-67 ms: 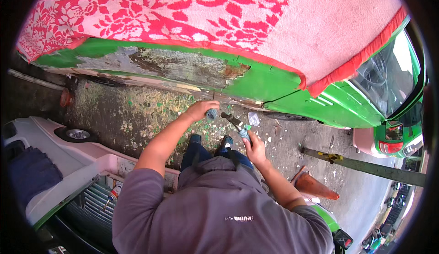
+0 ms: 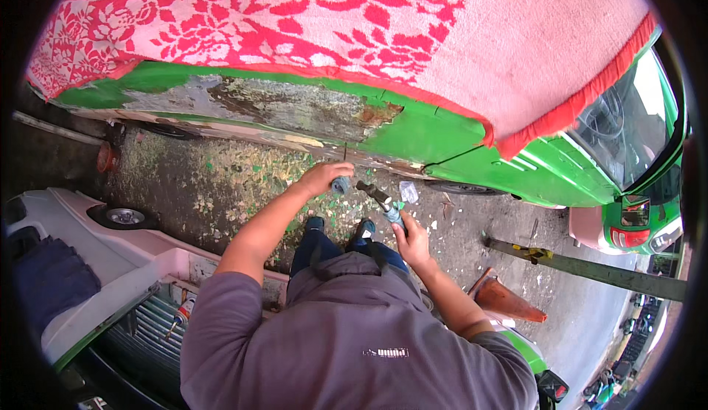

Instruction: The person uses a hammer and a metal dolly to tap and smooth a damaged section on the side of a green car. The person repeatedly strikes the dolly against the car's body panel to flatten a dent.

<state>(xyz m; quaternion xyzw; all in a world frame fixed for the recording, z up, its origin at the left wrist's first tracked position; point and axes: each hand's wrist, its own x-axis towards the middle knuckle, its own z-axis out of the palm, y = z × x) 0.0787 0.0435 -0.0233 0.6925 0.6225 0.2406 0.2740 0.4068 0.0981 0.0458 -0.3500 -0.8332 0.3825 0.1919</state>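
Note:
My left hand [image 2: 322,177] is closed round a grey-blue tool grip [image 2: 340,185]; a thin dark rod [image 2: 345,152] shows just past its fingers, perhaps part of that tool. My right hand [image 2: 411,240] grips the blue handle of a hammer [image 2: 374,193], whose metal head is close beside my left hand. Beyond both hands stands a green car body [image 2: 391,136] with a long scraped, rusty patch [image 2: 280,99] along its side. A pink and red floral cover [image 2: 310,23] lies over its top.
Behind me at lower left is a pale pink vehicle [image 2: 188,266] with a slatted opening. At right are a metal post [image 2: 612,273] lying across my view and an orange cone [image 2: 509,303] on its side. Paint flakes and a clear plastic scrap [image 2: 409,192] lie on the ground [image 2: 214,181].

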